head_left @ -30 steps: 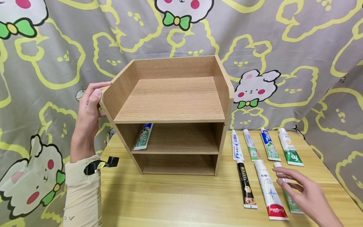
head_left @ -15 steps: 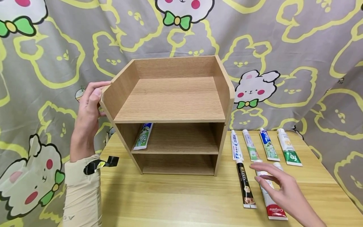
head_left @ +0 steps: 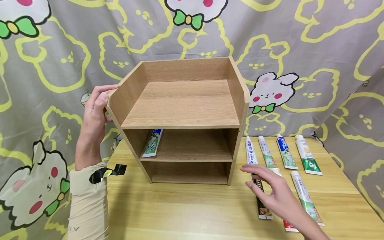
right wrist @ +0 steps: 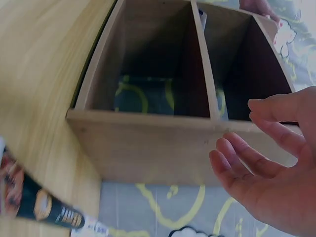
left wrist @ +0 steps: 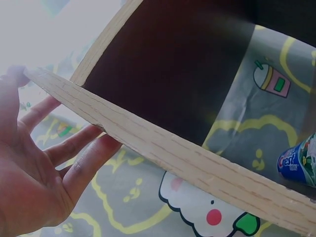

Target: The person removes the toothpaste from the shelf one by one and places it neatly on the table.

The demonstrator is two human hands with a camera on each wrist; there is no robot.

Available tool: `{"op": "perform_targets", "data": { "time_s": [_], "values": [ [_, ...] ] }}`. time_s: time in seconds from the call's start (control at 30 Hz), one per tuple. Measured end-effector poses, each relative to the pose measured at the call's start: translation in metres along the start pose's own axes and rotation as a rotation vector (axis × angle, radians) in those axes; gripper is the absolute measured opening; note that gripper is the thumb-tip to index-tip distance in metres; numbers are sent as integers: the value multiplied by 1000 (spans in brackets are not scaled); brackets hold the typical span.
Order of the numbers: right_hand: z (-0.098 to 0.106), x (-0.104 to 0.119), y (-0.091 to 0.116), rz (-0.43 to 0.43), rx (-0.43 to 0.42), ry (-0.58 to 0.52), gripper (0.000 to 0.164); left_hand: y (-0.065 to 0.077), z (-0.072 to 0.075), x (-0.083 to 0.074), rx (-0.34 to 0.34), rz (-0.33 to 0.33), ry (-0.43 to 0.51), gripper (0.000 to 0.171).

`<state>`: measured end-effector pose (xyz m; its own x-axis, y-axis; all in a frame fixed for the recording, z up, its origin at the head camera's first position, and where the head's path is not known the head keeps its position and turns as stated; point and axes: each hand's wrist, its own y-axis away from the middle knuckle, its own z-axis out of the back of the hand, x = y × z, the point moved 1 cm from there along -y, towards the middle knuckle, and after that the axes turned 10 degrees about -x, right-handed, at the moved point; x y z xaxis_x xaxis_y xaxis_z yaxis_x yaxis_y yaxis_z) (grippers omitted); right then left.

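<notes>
My left hand (head_left: 93,123) holds the upper left side panel of a small wooden shelf unit (head_left: 183,103), thumb at the front edge and other fingers along the outside. A blue and green Crest toothpaste tube (head_left: 152,144) lies on its middle level, against the left wall; its cap end (left wrist: 294,165) shows in the left wrist view. My right hand (head_left: 274,191) hovers with nothing in it, fingers loosely bent and thumb apart. Beneath it lies a black toothpaste tube (head_left: 264,208), partly covered. The hand and wrist also hide most of a red-ended toothpaste tube (head_left: 290,226).
Several more toothpaste tubes lie right of the shelf: a white and blue one (head_left: 250,151), a white and green one (head_left: 267,151), a blue and green one (head_left: 286,151), a green-ended one (head_left: 308,155) and another white-green one (head_left: 306,196). A patterned curtain (head_left: 210,40) hangs behind the table (head_left: 180,213).
My right hand has moved left, from above the nearest white-green tube across the red-ended one to the black tube, uncovering the white-green tube. My left hand stays on the shelf.
</notes>
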<state>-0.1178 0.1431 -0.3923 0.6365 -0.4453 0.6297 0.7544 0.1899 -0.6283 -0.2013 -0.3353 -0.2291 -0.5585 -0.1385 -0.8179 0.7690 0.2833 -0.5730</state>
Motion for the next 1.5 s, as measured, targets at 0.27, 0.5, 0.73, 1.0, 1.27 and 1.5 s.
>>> {"op": "perform_targets", "data": {
  "time_s": [0.27,0.5,0.73,1.0,1.27,1.5],
  "values": [
    [-21,13,-16,35,63,-8,50,2,-2,0,-21,8,-12,39],
    [-42,24,-32,41,74,-98,41,-2,-5,1,0,-5,-11,39],
    [-67,35,-53,27,79,-238,37,-4,-4,-2,-14,6,17,38],
    [-95,36,-69,-24,139,-412,38,1,-2,-1,-6,15,10,40],
    [-115,40,-84,-63,177,-430,41,0,-4,-4,-23,10,30,39],
    [-135,50,-98,-88,199,-400,48,2,-4,-4,-27,17,21,38]
  ]
}}
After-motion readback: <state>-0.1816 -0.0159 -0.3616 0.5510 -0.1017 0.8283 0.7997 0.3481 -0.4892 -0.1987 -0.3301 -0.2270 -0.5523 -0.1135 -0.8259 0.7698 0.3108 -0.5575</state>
